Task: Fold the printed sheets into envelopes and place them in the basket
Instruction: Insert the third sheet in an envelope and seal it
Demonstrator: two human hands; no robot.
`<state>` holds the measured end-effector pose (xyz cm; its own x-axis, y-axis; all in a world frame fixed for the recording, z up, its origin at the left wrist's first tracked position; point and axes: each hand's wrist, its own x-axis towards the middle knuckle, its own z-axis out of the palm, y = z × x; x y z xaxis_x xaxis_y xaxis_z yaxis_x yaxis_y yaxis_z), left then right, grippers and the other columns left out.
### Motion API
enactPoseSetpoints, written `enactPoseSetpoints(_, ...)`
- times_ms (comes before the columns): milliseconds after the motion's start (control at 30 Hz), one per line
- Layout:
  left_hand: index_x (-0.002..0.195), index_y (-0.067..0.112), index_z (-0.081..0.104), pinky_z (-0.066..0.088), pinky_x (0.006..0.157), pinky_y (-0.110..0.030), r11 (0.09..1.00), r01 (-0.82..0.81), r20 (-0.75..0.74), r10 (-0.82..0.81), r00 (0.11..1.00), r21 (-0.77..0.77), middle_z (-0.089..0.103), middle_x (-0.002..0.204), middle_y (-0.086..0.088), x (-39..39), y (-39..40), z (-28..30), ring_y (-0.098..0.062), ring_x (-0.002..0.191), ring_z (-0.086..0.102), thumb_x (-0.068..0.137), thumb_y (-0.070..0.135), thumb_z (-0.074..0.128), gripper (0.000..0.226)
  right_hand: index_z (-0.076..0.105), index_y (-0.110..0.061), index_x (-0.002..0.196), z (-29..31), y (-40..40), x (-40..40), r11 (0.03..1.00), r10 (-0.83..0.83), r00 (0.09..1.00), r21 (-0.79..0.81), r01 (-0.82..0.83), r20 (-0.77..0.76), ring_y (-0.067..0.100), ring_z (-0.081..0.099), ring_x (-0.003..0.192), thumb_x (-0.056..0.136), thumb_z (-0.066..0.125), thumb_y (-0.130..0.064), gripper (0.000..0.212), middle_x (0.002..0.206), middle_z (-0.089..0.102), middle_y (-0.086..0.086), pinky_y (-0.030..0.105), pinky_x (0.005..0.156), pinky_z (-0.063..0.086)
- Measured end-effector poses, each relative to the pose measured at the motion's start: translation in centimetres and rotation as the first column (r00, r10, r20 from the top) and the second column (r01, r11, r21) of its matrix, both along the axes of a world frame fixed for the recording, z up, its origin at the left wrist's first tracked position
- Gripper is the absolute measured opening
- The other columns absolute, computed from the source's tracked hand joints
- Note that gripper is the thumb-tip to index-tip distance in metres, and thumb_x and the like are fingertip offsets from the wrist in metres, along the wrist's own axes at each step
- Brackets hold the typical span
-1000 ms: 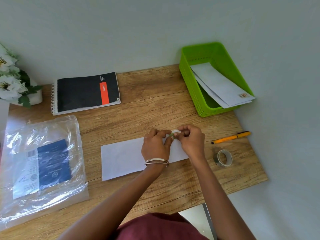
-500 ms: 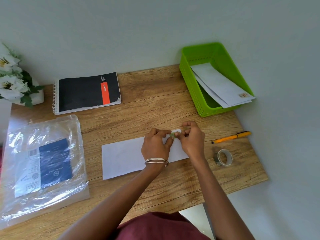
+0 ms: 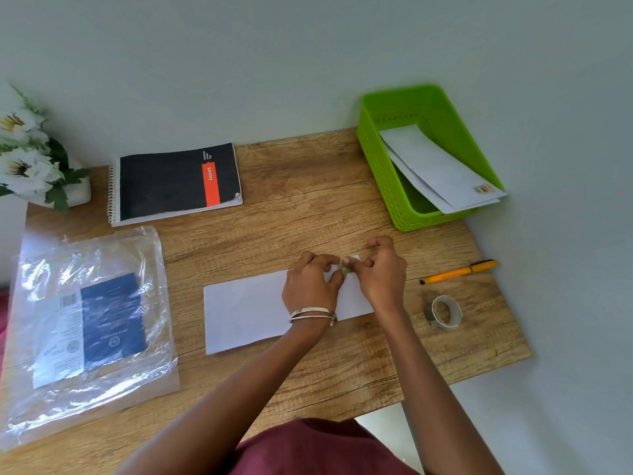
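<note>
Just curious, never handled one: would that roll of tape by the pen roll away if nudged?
Probably not: the tape roll seems to lie on its flat side on the table, so it would likely slide. It looks light. Stood on edge, it could roll off the near table edge.

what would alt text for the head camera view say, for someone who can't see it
Over a white envelope on a wooden desk, a person's left hand and right hand pinch a small greenish piece at its far edge. A green basket holding envelopes stands far right; a tape roll and orange pen lie nearby.
</note>
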<state>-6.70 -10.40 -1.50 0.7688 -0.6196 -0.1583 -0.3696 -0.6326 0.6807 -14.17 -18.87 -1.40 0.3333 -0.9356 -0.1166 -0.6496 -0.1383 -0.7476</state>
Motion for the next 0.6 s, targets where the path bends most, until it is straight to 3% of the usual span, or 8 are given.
enactPoseSetpoints(200, 0.095, 0.033, 0.069, 0.042, 0.062, -0.024, 1.0, -0.005, 0.013, 0.005, 1.0, -0.01, 0.059, 0.095, 0.014, -0.2, 0.0, -0.2, -0.015, 0.091, 0.055, 0.078, 0.032, 0.069, 0.018, 0.054, -0.005, 0.114, -0.4, 0.2, -0.7, 0.998, 0.04, 0.999, -0.058, -0.041, -0.007, 0.018, 0.054, 0.064, 0.081, 0.073, -0.015, 0.039, 0.062, 0.051, -0.003, 0.026, 0.061, 0.037)
enactPoseSetpoints(367, 0.095, 0.032, 0.07, 0.043, 0.063, -0.024, 1.0, -0.008, 0.017, 0.008, 1.0, -0.021, 0.059, 0.095, 0.014, -0.1, 0.0, -0.1, -0.015, 0.091, 0.055, 0.078, 0.033, 0.07, 0.018, 0.05, -0.008, 0.121, -0.2, -0.1, -1.7, 0.989, 0.147, 0.989, -0.011, -0.147, -0.01, 0.016, 0.056, 0.068, 0.079, 0.073, -0.004, 0.049, 0.064, 0.054, -0.005, 0.027, 0.065, 0.043)
enactPoseSetpoints(533, 0.099, 0.032, 0.07, 0.041, 0.063, -0.023, 0.998, 0.052, -0.012, -0.053, 0.999, -0.027, 0.057, 0.096, 0.011, 0.4, 0.3, 0.0, -0.013, 0.092, 0.056, 0.078, 0.031, 0.071, 0.022, 0.048, -0.011, 0.122, 0.4, -1.2, -1.3, 0.988, 0.122, 0.993, 0.093, -0.122, 0.008, 0.01, 0.053, 0.063, 0.077, 0.077, -0.011, 0.054, 0.066, 0.054, -0.003, 0.016, 0.055, 0.039)
enactPoseSetpoints(600, 0.102, 0.03, 0.07, 0.042, 0.064, -0.023, 0.995, 0.097, -0.01, -0.097, 0.995, -0.03, 0.057, 0.099, 0.008, 0.9, 0.6, 0.0, -0.014, 0.092, 0.057, 0.077, 0.03, 0.072, 0.026, 0.049, -0.01, 0.119, 0.4, -0.9, -0.9, 0.993, 0.08, 0.997, 0.081, -0.082, 0.018, 0.011, 0.054, 0.065, 0.077, 0.078, -0.02, 0.053, 0.068, 0.055, -0.002, 0.021, 0.054, 0.038)
